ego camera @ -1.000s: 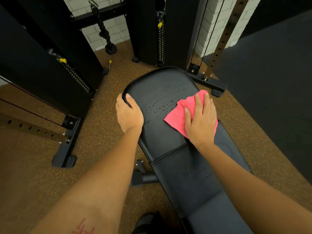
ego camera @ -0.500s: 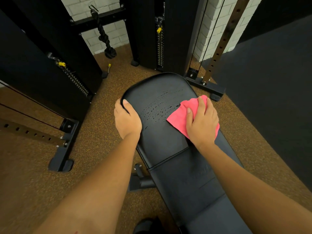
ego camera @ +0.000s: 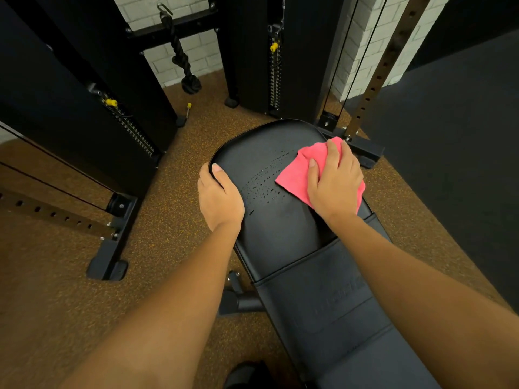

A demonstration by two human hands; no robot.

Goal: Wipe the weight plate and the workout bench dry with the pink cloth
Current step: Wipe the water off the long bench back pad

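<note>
Pink cloth (ego camera: 295, 175), soft napped weave, folded flat, lies on the far right part of the workout bench (ego camera: 269, 234), pressed under the right hand (ego camera: 334, 182). Right hand: palm down, fingers spread flat over the cloth, pinning it rather than clenching it. Left hand (ego camera: 220, 196): curled over the left rim of the pad, thumb on top, gripping the edge, apparently to steady it.

Step in hand (judgement): drying the bench's far pad. Weight plate not in view, so its state cannot be told.

Surface: black, smooth vinyl-like upholstery, rounded far end, raised piped edge, seam across to the nearer pad. Water droplets (ego camera: 266, 186) sit in curved beaded rows between the two hands, just left of the cloth. Area near the seam looks matte, no beads visible.

Next move (judgement): sweep the cloth leftward across the beaded rows with even pressure, overlapping passes, then check the rim, where water could collect.

Floor (ego camera: 70, 276): brown speckled rubber. Black steel cable machine (ego camera: 252, 51) behind.
</note>
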